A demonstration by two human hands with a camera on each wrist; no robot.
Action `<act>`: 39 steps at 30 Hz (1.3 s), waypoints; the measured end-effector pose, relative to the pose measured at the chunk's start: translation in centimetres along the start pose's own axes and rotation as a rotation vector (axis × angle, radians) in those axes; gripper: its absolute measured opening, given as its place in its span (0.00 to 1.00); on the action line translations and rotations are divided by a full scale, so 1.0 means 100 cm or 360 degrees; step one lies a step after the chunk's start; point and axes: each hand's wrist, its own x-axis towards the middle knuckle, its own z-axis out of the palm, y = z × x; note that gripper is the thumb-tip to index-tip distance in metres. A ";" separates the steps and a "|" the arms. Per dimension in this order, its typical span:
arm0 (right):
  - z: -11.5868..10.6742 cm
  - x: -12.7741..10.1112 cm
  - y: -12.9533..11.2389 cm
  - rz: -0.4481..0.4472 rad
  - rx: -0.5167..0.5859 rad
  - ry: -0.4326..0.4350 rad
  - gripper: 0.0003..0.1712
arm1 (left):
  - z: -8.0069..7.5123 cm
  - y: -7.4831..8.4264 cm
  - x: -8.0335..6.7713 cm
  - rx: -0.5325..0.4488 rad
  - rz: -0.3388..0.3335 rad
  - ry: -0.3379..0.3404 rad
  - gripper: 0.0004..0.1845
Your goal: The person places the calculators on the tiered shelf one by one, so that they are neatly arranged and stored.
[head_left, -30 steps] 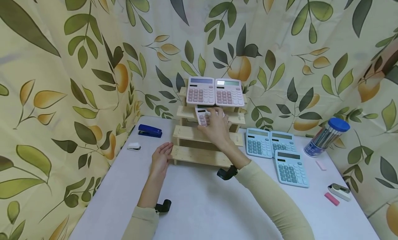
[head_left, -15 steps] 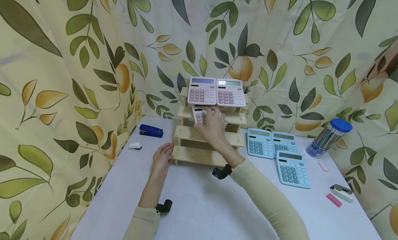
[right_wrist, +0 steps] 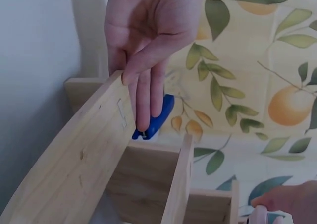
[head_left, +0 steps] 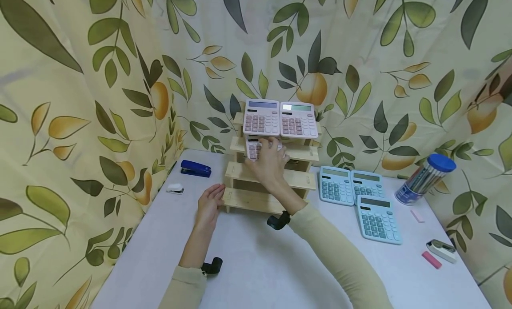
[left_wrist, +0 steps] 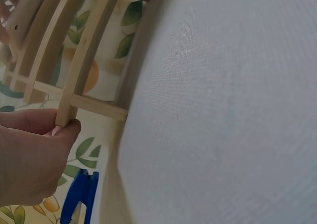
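In the head view, a stepped wooden rack stands on the table. Its top step carries two pink calculators, side by side. On the step below, my right hand grips a third pink calculator, partly covered by the fingers and the calculators above. The right wrist view shows only an edge of this calculator by my fingertips. My left hand pinches the left end of the lowest board; in the left wrist view thumb and fingers hold that board's end.
Right of the rack lie three blue calculators. Beyond them are a blue-lidded pen tub, a white stapler and a pink eraser. A blue stapler and a small white stapler lie to the left.
My right hand has shifted left along the second step, sliding the pink calculator towards the step's left end. The left hand stays on the lowest board.
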 end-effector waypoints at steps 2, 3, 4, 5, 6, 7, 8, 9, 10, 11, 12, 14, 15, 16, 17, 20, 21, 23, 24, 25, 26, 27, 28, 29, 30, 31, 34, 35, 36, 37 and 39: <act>0.001 0.000 -0.002 0.0025 -0.0034 -0.0015 0.47 | 0.000 0.000 -0.001 -0.0001 0.0000 0.0002 0.38; 0.002 0.000 -0.003 0.0033 -0.0048 -0.0022 0.48 | 0.001 0.000 -0.001 -0.0002 0.0003 0.0001 0.38; 0.002 0.000 -0.003 0.0040 -0.0067 -0.0034 0.49 | 0.001 0.000 -0.001 -0.0004 0.0006 -0.0001 0.38; 0.003 0.000 -0.004 0.0043 -0.0078 -0.0048 0.51 | 0.001 0.000 -0.001 -0.0004 0.0007 0.0002 0.38; 0.003 0.000 -0.005 0.0038 -0.0088 -0.0061 0.53 | 0.001 0.000 -0.002 -0.0003 0.0007 0.0005 0.37; 0.003 0.000 -0.006 0.0030 -0.0094 -0.0073 0.54 | 0.001 0.000 -0.002 0.0000 0.0008 0.0007 0.37; 0.003 -0.001 -0.007 0.0021 -0.0092 -0.0086 0.56 | 0.001 0.000 -0.002 0.0004 0.0009 0.0007 0.37; 0.003 -0.001 -0.007 0.0010 -0.0089 -0.0099 0.58 | 0.001 0.000 -0.002 0.0008 0.0011 0.0004 0.37; 0.003 -0.002 -0.007 -0.0001 -0.0081 -0.0111 0.59 | 0.001 0.000 -0.002 0.0010 0.0012 0.0001 0.37; 0.003 -0.003 -0.007 -0.0013 -0.0066 -0.0121 0.60 | 0.001 0.000 -0.002 0.0014 0.0010 0.0003 0.37; 0.002 -0.004 -0.007 -0.0026 -0.0056 -0.0128 0.61 | 0.001 -0.001 -0.001 0.0016 0.0013 0.0002 0.37; 0.002 -0.005 -0.007 -0.0048 -0.0044 -0.0140 0.62 | 0.001 -0.001 -0.001 0.0020 0.0023 -0.0006 0.37; 0.002 -0.006 -0.007 -0.0059 -0.0036 -0.0141 0.63 | 0.001 -0.001 0.000 0.0019 0.0029 -0.0011 0.38; 0.002 -0.006 -0.007 -0.0069 -0.0031 -0.0141 0.62 | 0.001 -0.001 0.000 0.0019 0.0029 -0.0009 0.38; 0.002 -0.007 -0.007 -0.0077 -0.0024 -0.0142 0.62 | 0.001 -0.001 0.000 0.0019 0.0025 -0.0003 0.38; 0.002 -0.008 -0.006 -0.0094 0.0009 -0.0141 0.62 | 0.002 -0.001 0.000 0.0017 0.0020 0.0004 0.38; 0.002 -0.009 -0.005 -0.0102 0.0027 -0.0142 0.61 | 0.002 -0.001 0.000 0.0015 0.0017 0.0011 0.38; 0.002 -0.009 -0.004 -0.0120 0.0062 -0.0143 0.61 | 0.001 -0.002 0.000 0.0011 0.0018 0.0021 0.38; 0.002 -0.010 -0.004 -0.0129 0.0077 -0.0142 0.60 | 0.001 -0.002 0.000 0.0012 0.0021 0.0022 0.38; 0.001 -0.010 -0.003 -0.0139 0.0090 -0.0141 0.60 | 0.001 -0.002 0.000 0.0013 0.0023 0.0024 0.38; 0.001 -0.010 -0.002 -0.0149 0.0104 -0.0139 0.60 | 0.001 -0.002 -0.001 0.0015 0.0026 0.0024 0.38; 0.000 -0.010 -0.001 -0.0155 0.0116 -0.0140 0.59 | 0.001 -0.003 -0.001 0.0013 0.0029 0.0020 0.38; -0.001 -0.011 0.000 -0.0159 0.0135 -0.0141 0.59 | 0.001 -0.003 -0.001 0.0013 0.0033 0.0016 0.37; -0.002 -0.012 0.001 -0.0160 0.0146 -0.0146 0.58 | 0.002 -0.003 -0.001 0.0016 0.0036 0.0014 0.38; -0.003 -0.012 0.002 -0.0162 0.0157 -0.0152 0.58 | 0.002 -0.003 -0.001 0.0016 0.0039 0.0011 0.38; -0.005 -0.013 0.003 -0.0162 0.0159 -0.0160 0.57 | 0.002 -0.003 -0.001 0.0017 0.0042 0.0011 0.38; -0.009 -0.017 0.007 -0.0157 0.0162 -0.0185 0.55 | 0.002 -0.003 -0.002 0.0027 0.0036 0.0016 0.38; -0.011 -0.019 0.009 -0.0158 0.0154 -0.0192 0.55 | 0.002 -0.003 -0.002 0.0030 0.0034 0.0016 0.38; -0.014 -0.021 0.010 -0.0158 0.0145 -0.0197 0.54 | 0.002 -0.002 -0.003 0.0031 0.0029 0.0016 0.38; -0.017 -0.023 0.011 -0.0156 0.0136 -0.0203 0.54 | 0.002 -0.001 -0.003 0.0035 0.0027 0.0013 0.38; -0.025 -0.028 0.014 -0.0157 0.0135 -0.0209 0.53 | 0.001 -0.001 -0.003 0.0038 0.0027 0.0001 0.39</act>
